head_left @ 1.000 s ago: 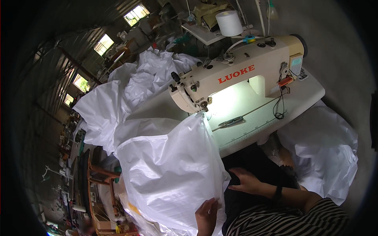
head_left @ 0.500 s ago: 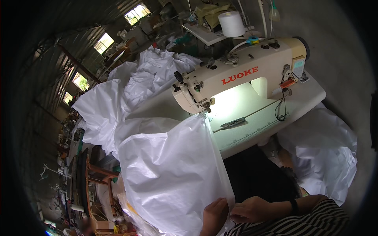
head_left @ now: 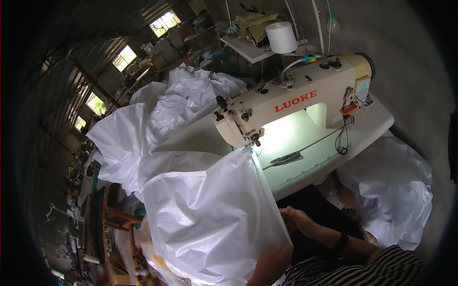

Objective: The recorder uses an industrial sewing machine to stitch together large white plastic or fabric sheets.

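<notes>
Plainly, below the machine (head_left: 296,106), left fingers (head_left: 285,251) are clenching the sheet (head_left: 205,209); right fingers (head_left: 291,214) are pointing loosely at its edge, hold unclear.

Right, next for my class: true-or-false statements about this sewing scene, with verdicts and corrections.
1. The white sheet reaches the needle end of the sewing machine. True.
2. The left hand holds the sheet's right edge. True.
3. The right hand rests on the sewing machine. False: the right hand is near the sheet's right edge, off the machine.
4. The machine table is brightly lit beneath the machine's arm. True.
5. The small metal tool lies on the sheet. False: the small metal tool lies on the machine table.
</notes>
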Tool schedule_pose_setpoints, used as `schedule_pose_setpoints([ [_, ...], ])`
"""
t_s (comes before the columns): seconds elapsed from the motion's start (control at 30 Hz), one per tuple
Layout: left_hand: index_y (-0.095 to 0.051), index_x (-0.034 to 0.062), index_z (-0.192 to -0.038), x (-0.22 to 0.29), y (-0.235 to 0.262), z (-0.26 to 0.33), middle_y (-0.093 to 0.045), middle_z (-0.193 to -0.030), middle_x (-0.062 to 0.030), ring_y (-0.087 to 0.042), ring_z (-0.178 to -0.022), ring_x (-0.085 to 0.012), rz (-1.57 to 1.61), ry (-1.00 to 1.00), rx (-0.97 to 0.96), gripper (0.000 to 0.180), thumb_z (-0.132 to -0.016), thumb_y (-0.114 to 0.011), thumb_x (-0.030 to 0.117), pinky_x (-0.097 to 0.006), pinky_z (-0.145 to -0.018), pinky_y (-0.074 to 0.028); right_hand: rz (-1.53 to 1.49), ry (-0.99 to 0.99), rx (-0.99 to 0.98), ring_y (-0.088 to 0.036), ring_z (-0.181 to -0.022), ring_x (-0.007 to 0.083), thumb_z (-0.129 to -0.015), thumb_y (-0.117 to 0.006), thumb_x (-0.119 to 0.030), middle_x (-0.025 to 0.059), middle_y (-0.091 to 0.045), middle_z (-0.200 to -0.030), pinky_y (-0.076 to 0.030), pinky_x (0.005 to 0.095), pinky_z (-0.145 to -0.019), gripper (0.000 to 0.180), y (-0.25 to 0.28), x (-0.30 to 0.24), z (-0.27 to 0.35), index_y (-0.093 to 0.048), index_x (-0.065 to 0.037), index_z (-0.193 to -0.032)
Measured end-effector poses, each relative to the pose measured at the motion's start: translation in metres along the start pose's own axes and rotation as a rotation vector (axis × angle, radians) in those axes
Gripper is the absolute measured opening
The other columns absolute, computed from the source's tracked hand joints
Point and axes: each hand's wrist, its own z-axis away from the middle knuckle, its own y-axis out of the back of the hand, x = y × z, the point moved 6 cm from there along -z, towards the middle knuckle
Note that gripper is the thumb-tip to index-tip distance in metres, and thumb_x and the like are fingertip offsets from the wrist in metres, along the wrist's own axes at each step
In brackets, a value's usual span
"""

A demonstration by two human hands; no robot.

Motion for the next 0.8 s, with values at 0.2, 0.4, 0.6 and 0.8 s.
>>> schedule_pose_setpoints([
  [0.2, -0.063, 0.0045, -0.099, -0.01, -0.035, -0.011, -0.065, -0.082, -0.0093, -0.069, -0.071, -0.0275, -0.116, -0.134, -0.203, 0.013, -0.087, -0.06, 0.006, -0.039, -0.062, -0.056, 1.504, 0.483, 0.59, -0.07, -0.068, 0.0277, -0.095, -0.056, -0.029, 0.0174, -0.069, -0.08, -0.057, 0.0376, -0.06, 0.055, -0.034, -0.096, -0.011, -0.046, 0.005, -0.138],
  [0.4, -0.068, 0.0059, -0.106, -0.012, -0.018, -0.029, -0.07, -0.096, -0.0059, -0.07, -0.08, -0.0247, -0.209, -0.287, -0.58, 0.018, -0.09, -0.06, 0.008, -0.033, -0.067, -0.057, 1.906, 0.249, 0.597, -0.069, -0.061, 0.0243, -0.086, -0.056, -0.01, 0.0094, -0.067, -0.074, -0.055, 0.0348, -0.052, 0.054, -0.038, -0.089, -0.014, -0.048, 0.002, -0.139],
  [0.6, -0.062, 0.0067, -0.124, -0.096, 0.058, -0.16, -0.065, -0.124, -0.01, -0.06, -0.113, -0.0289, -0.366, -0.148, 0.257, 0.035, -0.09, -0.062, 0.016, -0.043, -0.095, -0.048, 1.879, 0.375, 0.615, -0.066, -0.056, 0.0229, -0.087, -0.055, -0.01, 0.0066, -0.063, -0.07, -0.053, 0.0343, -0.049, 0.053, -0.038, -0.088, -0.014, -0.049, 0.001, -0.139],
  [0.8, -0.062, 0.0105, -0.126, -0.108, 0.037, -0.189, -0.061, -0.132, -0.0036, -0.055, -0.121, -0.0259, -0.535, -0.172, 0.172, 0.044, -0.084, -0.068, 0.026, -0.044, -0.097, -0.046, 2.088, 0.369, 0.687, -0.062, -0.05, 0.0144, -0.087, -0.056, -0.013, 0.0022, -0.059, -0.065, -0.047, 0.0293, -0.04, 0.047, -0.039, -0.081, -0.015, -0.06, -0.005, -0.133],
])
